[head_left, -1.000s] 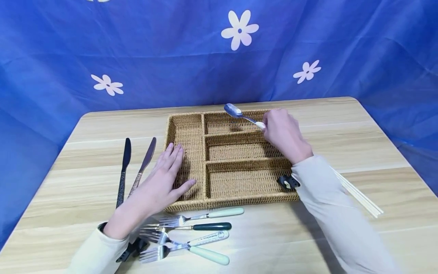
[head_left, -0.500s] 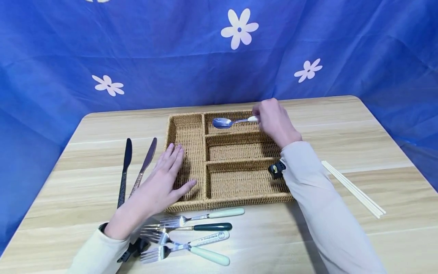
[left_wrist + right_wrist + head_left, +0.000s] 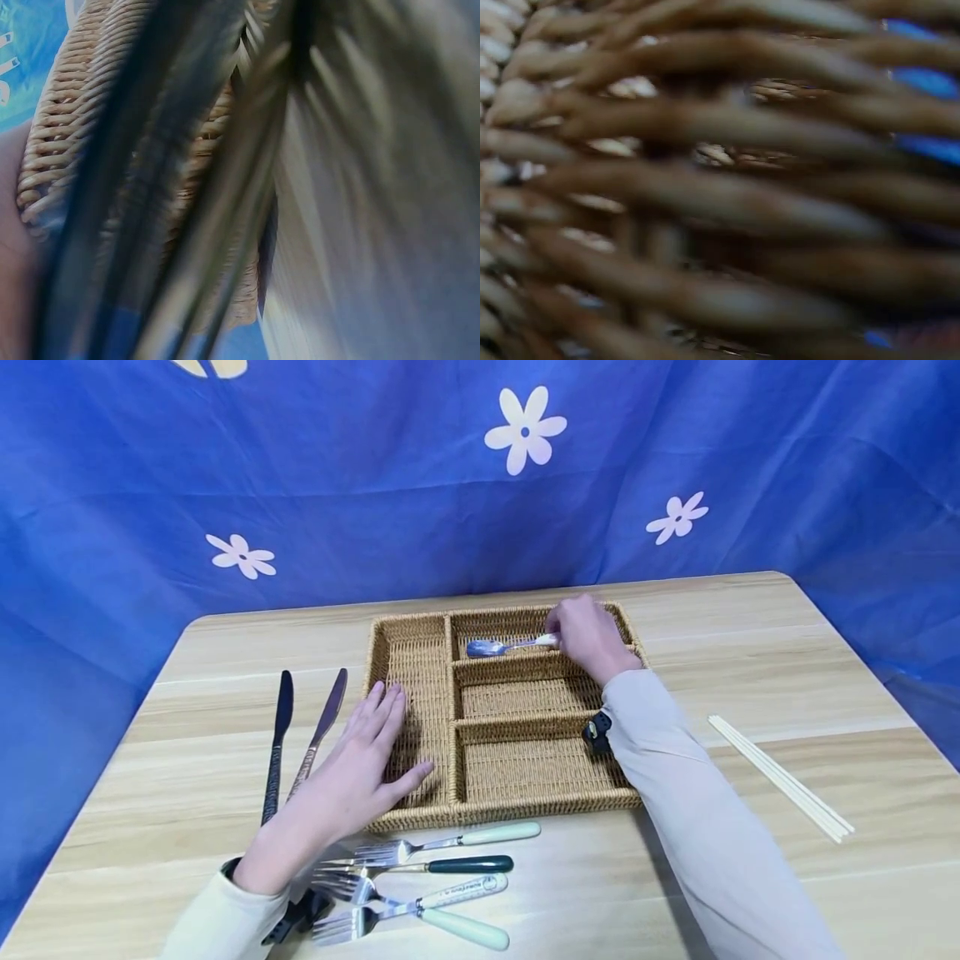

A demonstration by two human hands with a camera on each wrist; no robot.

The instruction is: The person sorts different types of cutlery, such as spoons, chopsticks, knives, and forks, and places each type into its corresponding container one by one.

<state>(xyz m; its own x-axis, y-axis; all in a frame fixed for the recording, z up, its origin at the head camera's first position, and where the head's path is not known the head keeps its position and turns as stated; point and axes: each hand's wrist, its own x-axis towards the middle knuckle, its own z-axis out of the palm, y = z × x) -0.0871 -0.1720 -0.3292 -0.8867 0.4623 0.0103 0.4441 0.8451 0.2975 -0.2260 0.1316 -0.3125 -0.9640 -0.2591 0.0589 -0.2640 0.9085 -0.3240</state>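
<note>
A woven wicker tray (image 3: 547,802) with several compartments sits mid-table. In its back right compartment is a spoon (image 3: 487,648) with a white handle; my right hand (image 3: 588,631) pinches that handle. Whether the spoon touches the bottom I cannot tell. My left hand (image 3: 367,756) rests with spread, straight fingers over the tray's left wall, fingertips inside the long left compartment. In the left wrist view the wicker wall (image 3: 56,150) shows behind blurred dark shapes. The right wrist view is filled by close, blurred wicker (image 3: 705,195); no hand is visible there.
Two table knives, one black (image 3: 281,714) and one brownish (image 3: 328,710), lie left of the tray. Several forks (image 3: 468,865) lie crossed in front of it, partly behind the left wrist. Pale chopsticks (image 3: 780,777) lie at the right. A blue flowered cloth (image 3: 420,485) hangs behind.
My right hand has carried the spoon left and lowered it into the back right compartment, with the bowl turning level. My left hand keeps its place on the tray.
</note>
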